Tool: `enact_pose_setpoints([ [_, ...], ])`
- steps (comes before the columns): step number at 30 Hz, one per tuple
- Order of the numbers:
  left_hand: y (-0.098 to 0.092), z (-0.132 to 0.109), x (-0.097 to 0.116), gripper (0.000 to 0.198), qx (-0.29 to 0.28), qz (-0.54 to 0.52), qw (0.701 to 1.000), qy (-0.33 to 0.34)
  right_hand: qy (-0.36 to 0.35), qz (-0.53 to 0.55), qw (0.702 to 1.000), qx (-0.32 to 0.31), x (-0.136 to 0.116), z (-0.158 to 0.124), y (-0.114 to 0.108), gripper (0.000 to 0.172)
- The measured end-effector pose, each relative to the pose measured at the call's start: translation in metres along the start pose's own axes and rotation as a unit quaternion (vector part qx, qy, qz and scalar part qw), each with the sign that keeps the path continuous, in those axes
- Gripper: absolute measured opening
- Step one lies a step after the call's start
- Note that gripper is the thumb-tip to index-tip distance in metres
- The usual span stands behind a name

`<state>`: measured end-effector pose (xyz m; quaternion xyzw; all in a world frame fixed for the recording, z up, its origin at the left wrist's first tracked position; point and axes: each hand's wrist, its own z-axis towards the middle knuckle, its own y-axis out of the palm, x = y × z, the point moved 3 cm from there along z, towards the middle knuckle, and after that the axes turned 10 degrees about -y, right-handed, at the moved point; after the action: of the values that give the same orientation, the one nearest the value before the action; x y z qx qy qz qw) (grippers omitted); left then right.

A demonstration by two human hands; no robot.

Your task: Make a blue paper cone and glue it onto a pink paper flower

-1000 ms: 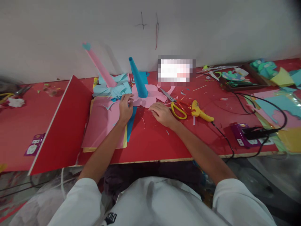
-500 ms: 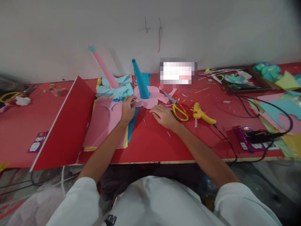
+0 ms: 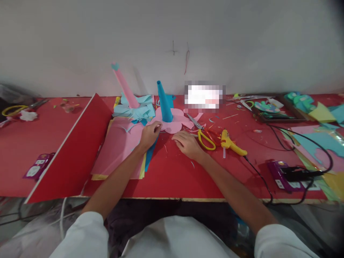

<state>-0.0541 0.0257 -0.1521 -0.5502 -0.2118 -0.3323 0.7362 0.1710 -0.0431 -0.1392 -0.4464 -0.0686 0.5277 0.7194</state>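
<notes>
A blue paper cone (image 3: 164,104) stands upright, leaning slightly, on a pink scalloped paper base (image 3: 173,127) near the middle of the table. My left hand (image 3: 151,135) is at the base's left front edge, its fingers curled together; whatever may be between the fingertips is too small to make out. Just in front of the base, my right hand (image 3: 187,143) rests on the red table with fingers stretched out and nothing in them. Beside it lie yellow-handled scissors (image 3: 206,140), partly over a red-handled pair. A yellow glue gun (image 3: 232,143) lies farther right.
Behind my left hand, a pink paper tube (image 3: 126,87) rises from light-blue paper pieces (image 3: 145,111). Stacked coloured sheets (image 3: 115,150) lie left, beside a red upright board (image 3: 72,154). A purple power strip (image 3: 281,175) with black cables and a dark tray (image 3: 292,116) are right.
The camera view has tilted up, so everything sits lower in the picture. Both hands keep nearly the same places beside the pink base; the cone stands as before.
</notes>
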Motion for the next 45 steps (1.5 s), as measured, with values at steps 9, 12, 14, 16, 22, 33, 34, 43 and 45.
enact_pose_setpoints([
  [9, -0.001, -0.003, 0.001, 0.018, 0.014, 0.019, 1.0, 0.01, 0.137, -0.164, 0.976, 0.045, 0.019, -0.006, -0.037, 0.022],
  [12, -0.001, -0.003, 0.002, 0.016, 0.017, 0.025, 1.0, 0.007, 0.18, -0.244, 0.952, -0.032, 0.033, -0.013, -0.064, 0.024],
  [14, -0.003, -0.004, 0.005, 0.016, 0.014, 0.04, 0.999, -0.004, 0.246, -0.284, 0.922, -0.086, 0.039, -0.019, -0.078, 0.036],
  [16, -0.004, -0.005, 0.007, 0.017, 0.002, 0.061, 0.998, -0.018, 0.298, -0.292, 0.896, -0.153, 0.039, -0.022, -0.085, 0.05],
  [22, -0.005, -0.008, 0.015, 0.022, -0.015, 0.126, 0.991, -0.032, 0.324, -0.273, 0.872, -0.245, 0.025, -0.026, -0.088, 0.053],
  [33, 0.004, -0.022, 0.03, 0.029, -0.066, 0.174, 0.979, 0.088, 0.335, -0.236, 0.882, -0.232, 0.044, -0.041, -0.092, 0.058],
  [34, 0.006, -0.023, 0.034, 0.03, -0.08, 0.172, 0.976, 0.106, 0.341, -0.233, 0.883, -0.222, 0.046, -0.041, -0.092, 0.059],
  [43, 0.025, 0.016, 0.108, 0.035, -0.335, 0.242, 0.885, 0.212, 0.339, -0.191, 0.918, -0.079, 0.069, -0.057, -0.094, 0.062],
  [45, 0.026, 0.03, 0.117, 0.03, -0.373, 0.292, 0.865, 0.166, 0.353, -0.177, 0.918, -0.046, 0.073, -0.056, -0.092, 0.058],
])
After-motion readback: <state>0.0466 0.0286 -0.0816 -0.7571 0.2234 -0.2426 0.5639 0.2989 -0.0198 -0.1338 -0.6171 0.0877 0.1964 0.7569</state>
